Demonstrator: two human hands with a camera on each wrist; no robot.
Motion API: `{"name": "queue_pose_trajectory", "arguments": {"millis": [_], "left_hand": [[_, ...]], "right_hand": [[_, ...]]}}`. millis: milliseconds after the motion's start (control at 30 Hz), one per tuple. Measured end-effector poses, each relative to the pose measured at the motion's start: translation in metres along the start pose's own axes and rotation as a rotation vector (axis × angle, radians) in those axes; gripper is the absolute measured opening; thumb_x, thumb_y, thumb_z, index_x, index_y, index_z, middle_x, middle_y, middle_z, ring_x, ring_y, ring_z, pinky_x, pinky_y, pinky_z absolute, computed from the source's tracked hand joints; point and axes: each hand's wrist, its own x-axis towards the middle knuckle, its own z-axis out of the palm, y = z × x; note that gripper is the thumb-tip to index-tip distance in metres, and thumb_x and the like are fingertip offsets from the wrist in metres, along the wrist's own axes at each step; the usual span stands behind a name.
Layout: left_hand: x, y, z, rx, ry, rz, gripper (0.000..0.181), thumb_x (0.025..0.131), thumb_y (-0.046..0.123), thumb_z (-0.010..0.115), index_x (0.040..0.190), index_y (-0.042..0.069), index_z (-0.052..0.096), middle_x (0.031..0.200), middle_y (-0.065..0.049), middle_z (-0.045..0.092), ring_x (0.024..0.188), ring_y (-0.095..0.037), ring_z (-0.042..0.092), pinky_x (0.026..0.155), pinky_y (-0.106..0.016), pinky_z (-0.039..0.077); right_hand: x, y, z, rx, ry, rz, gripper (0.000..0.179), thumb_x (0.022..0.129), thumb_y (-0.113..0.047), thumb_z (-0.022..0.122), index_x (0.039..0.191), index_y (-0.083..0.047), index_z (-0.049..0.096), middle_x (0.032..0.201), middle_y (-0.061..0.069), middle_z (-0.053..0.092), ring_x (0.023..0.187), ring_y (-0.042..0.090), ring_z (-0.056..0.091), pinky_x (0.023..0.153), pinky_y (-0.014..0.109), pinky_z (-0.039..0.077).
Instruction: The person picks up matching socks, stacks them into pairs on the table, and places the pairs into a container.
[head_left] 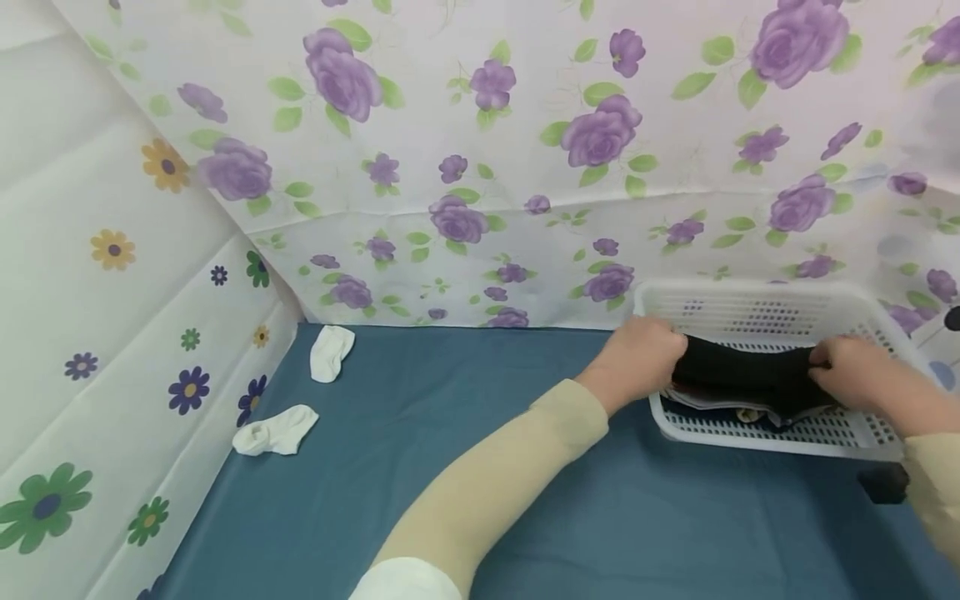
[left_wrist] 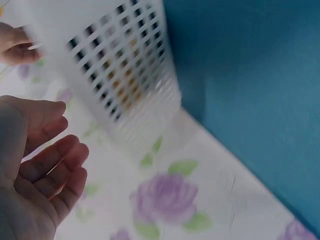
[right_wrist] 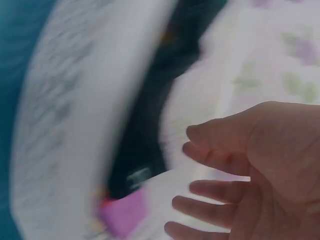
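Note:
Over the white plastic basket (head_left: 772,447), my left hand (head_left: 641,354) grips the left end of a black cloth (head_left: 742,371) in the head view. At its right end my right hand (head_left: 862,371) pinches the same cloth, which sags a little between the two. Beneath it, pale and patterned folds show in the basket. The wrist views differ: there, the left hand (left_wrist: 45,160) has loosely bent fingers near the basket's slotted side (left_wrist: 125,50), and the right hand (right_wrist: 250,165) has spread fingers beside a dark cloth (right_wrist: 142,120), with no cloth visible between the fingers.
Two white socks lie at the left, one near the back edge (head_left: 330,353) and another by the left wall (head_left: 276,431). A blue cloth (head_left: 450,467) covers the table. Flowered sheeting (head_left: 420,150) rises behind it. A small black object (head_left: 885,483) shows by the right sleeve.

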Motion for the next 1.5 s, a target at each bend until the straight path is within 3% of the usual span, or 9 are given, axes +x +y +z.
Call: {"name": "queue_pose_trajectory", "arguments": {"millis": [133, 367, 567, 700, 800, 967, 1133, 1333, 1500], "left_hand": [[-0.026, -0.025, -0.017, -0.014, 0.114, -0.044, 0.022, 0.096, 0.023, 0.046, 0.095, 0.023, 0.067, 0.081, 0.007, 0.062, 0.069, -0.007, 0.055, 0.063, -0.024, 0.046], [-0.079, -0.063, -0.041, -0.044, 0.314, -0.167, 0.018, 0.092, 0.028, 0.055, 0.1, 0.018, 0.067, 0.097, 0.004, 0.066, 0.087, -0.011, 0.062, 0.078, -0.027, 0.05], [-0.121, -0.078, -0.038, -0.055, 0.434, -0.277, 0.024, 0.089, 0.028, 0.061, 0.109, 0.014, 0.066, 0.113, -0.003, 0.063, 0.102, -0.018, 0.059, 0.084, -0.033, 0.049], [-0.146, -0.082, -0.032, -0.072, 0.509, -0.329, 0.03, 0.088, 0.027, 0.065, 0.113, 0.011, 0.064, 0.119, -0.007, 0.061, 0.11, -0.023, 0.056, 0.088, -0.039, 0.048], [-0.164, -0.083, -0.026, -0.088, 0.527, -0.362, 0.032, 0.088, 0.026, 0.064, 0.116, 0.01, 0.062, 0.124, -0.008, 0.058, 0.117, -0.023, 0.053, 0.096, -0.04, 0.045], [-0.193, -0.08, -0.01, -0.119, 0.497, -0.404, 0.034, 0.089, 0.027, 0.062, 0.117, 0.008, 0.062, 0.128, -0.01, 0.056, 0.122, -0.025, 0.05, 0.102, -0.041, 0.041], [-0.215, -0.075, 0.007, -0.161, 0.439, -0.453, 0.036, 0.09, 0.03, 0.062, 0.119, 0.008, 0.061, 0.128, -0.012, 0.056, 0.123, -0.028, 0.05, 0.101, -0.045, 0.041], [-0.235, -0.068, 0.032, -0.179, 0.369, -0.506, 0.037, 0.089, 0.031, 0.062, 0.119, 0.01, 0.061, 0.126, -0.01, 0.058, 0.121, -0.026, 0.052, 0.1, -0.044, 0.042], [-0.248, -0.063, 0.054, -0.191, 0.26, -0.5, 0.039, 0.091, 0.034, 0.06, 0.122, 0.011, 0.06, 0.126, -0.008, 0.057, 0.119, -0.024, 0.053, 0.1, -0.042, 0.042]], "right_hand": [[-0.011, -0.035, -0.021, -0.024, 0.085, -0.065, 0.039, 0.089, -0.017, 0.058, 0.112, 0.014, 0.054, 0.11, 0.036, 0.054, 0.096, 0.051, 0.053, 0.08, 0.061, 0.041], [-0.041, -0.124, -0.036, 0.022, 0.432, -0.144, 0.04, 0.088, -0.019, 0.061, 0.121, 0.001, 0.053, 0.136, 0.031, 0.042, 0.113, 0.051, 0.044, 0.086, 0.064, 0.037], [-0.053, -0.174, -0.03, 0.12, 0.694, -0.316, 0.037, 0.085, -0.016, 0.067, 0.119, -0.004, 0.059, 0.139, 0.021, 0.045, 0.119, 0.045, 0.046, 0.087, 0.06, 0.04], [-0.057, -0.196, -0.017, 0.152, 0.776, -0.359, 0.039, 0.082, -0.015, 0.069, 0.118, -0.003, 0.06, 0.137, 0.019, 0.048, 0.121, 0.041, 0.047, 0.09, 0.058, 0.041], [-0.06, -0.212, -0.005, 0.159, 0.792, -0.378, 0.041, 0.081, -0.015, 0.07, 0.118, -0.003, 0.06, 0.135, 0.021, 0.049, 0.121, 0.04, 0.048, 0.092, 0.056, 0.042], [-0.063, -0.239, 0.019, 0.147, 0.749, -0.385, 0.045, 0.08, -0.019, 0.071, 0.121, -0.004, 0.059, 0.135, 0.021, 0.049, 0.122, 0.038, 0.047, 0.093, 0.055, 0.042], [-0.065, -0.26, 0.046, 0.181, 0.664, -0.383, 0.049, 0.082, -0.021, 0.07, 0.126, -0.005, 0.056, 0.138, 0.019, 0.046, 0.129, 0.037, 0.041, 0.1, 0.052, 0.039], [-0.062, -0.275, 0.082, 0.217, 0.508, -0.348, 0.053, 0.083, -0.025, 0.07, 0.13, -0.01, 0.052, 0.141, 0.016, 0.043, 0.132, 0.035, 0.039, 0.103, 0.051, 0.036], [-0.058, -0.276, 0.103, 0.222, 0.441, -0.322, 0.051, 0.082, -0.025, 0.071, 0.129, -0.012, 0.054, 0.141, 0.015, 0.044, 0.13, 0.033, 0.041, 0.102, 0.052, 0.037]]}}
